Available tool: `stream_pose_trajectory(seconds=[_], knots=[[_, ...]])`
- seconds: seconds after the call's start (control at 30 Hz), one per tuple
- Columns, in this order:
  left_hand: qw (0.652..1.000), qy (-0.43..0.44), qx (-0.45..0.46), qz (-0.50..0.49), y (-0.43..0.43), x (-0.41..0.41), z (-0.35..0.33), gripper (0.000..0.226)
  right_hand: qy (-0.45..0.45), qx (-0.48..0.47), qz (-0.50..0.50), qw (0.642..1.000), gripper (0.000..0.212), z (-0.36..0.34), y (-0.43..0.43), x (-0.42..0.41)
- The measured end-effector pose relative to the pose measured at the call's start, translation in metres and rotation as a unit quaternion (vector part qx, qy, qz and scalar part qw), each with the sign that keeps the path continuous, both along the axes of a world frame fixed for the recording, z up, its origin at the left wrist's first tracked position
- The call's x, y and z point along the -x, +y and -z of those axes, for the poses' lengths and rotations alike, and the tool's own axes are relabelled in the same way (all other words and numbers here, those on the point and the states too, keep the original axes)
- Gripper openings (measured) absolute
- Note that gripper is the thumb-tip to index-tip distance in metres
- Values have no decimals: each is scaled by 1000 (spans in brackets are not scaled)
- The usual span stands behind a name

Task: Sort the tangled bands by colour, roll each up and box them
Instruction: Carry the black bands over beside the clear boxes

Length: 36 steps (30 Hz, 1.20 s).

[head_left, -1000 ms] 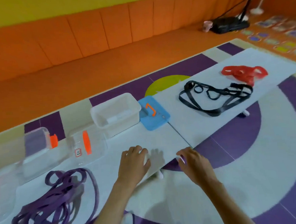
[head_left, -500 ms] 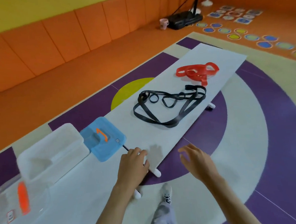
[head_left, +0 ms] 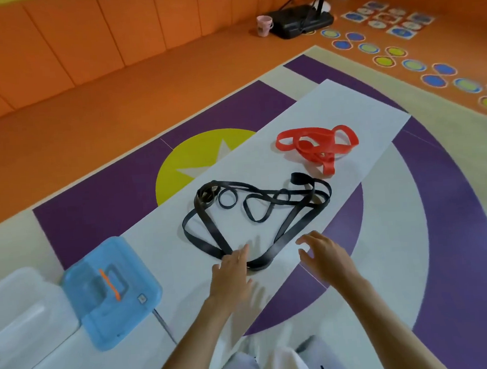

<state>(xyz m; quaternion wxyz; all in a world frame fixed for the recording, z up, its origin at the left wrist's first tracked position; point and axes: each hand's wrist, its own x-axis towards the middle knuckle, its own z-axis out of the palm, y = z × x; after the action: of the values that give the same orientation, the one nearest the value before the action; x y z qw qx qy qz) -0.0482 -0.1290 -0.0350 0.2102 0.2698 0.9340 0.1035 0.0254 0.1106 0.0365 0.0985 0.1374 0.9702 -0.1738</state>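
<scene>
A large floor mat in purple, cream and yellow, with a pale star in its yellow circle, covers most of the orange floor. A long white tabletop runs diagonally over it, from the near left to the far right.

A tangle of thin black rubber bands sprawls in loops across the middle of the tabletop. To its left, at the far edge, lies a translucent blue plastic lid with an orange handle. It lies against a frosted white plastic box at the left border. Beyond the black tangle, and apart from it, a smaller bunch of flat red rubber bands lies near the far end.

The left hand reaches forward with fingers straight. Its fingertips are at the nearest loop of the black tangle, but whether they press on it cannot be told. The right hand hovers over the tabletop's near edge, just right of that loop, with fingers spread, slightly bent and holding nothing.

Far off by the padded orange wall stand a black weighted base and a small pink cup.
</scene>
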Motion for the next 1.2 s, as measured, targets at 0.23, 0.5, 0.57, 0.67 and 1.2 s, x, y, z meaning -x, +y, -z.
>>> stream_pose_trajectory(seconds=[0.23, 0.5, 0.57, 0.67, 1.2], knots=[[988, -113, 82, -64, 42, 45, 69, 54, -50, 28, -68, 996, 36, 49, 86, 94], [982, -37, 10, -187, 63, 85, 56, 25, -193, -85, -141, 967, 142, 109, 176, 191], [967, -7, -41, -250, 72, 93, 42, 22, -218, -122, -201, 947, 155, 119, 185, 209], [943, 43, -66, -322, 87, 104, 21, 19, -207, -150, -273, 927, 157, 141, 191, 227], [960, 135, 4, -247, 89, 215, 28, 23, -137, -41, -291, 946, 63, 136, 197, 285]])
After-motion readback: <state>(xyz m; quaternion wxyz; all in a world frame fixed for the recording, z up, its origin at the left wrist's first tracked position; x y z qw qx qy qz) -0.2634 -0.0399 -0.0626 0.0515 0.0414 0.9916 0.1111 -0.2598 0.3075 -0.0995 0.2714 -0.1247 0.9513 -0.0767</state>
